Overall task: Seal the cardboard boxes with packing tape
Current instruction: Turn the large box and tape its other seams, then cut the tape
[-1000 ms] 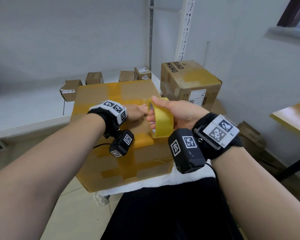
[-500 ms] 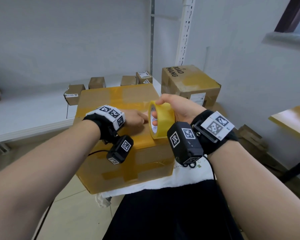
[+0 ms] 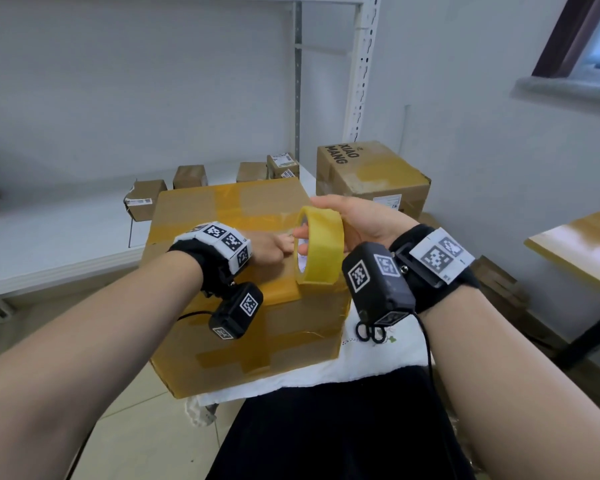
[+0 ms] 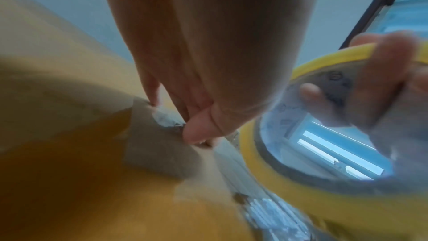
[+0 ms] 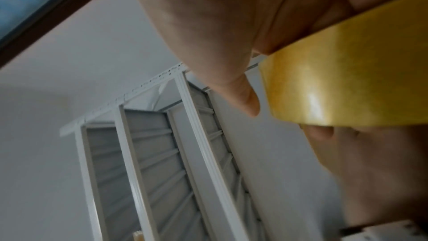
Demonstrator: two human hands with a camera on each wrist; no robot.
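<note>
The large brown cardboard box (image 3: 229,216) on the tabletop already carried several yellow strips. The right hand (image 3: 361,220) gripped the yellow packing tape roll (image 3: 321,245) above it; the left hand (image 3: 274,247) pinched the tape's loose end against the top, so this strip was apparently unfinished.

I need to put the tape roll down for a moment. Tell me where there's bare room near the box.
The white shelf lies bare left of the big box, in front of the small boxes. The white cloth right of the box holds scissors but has bare patches. The box top is crowded by the left hand, right hand and tape roll.
</note>
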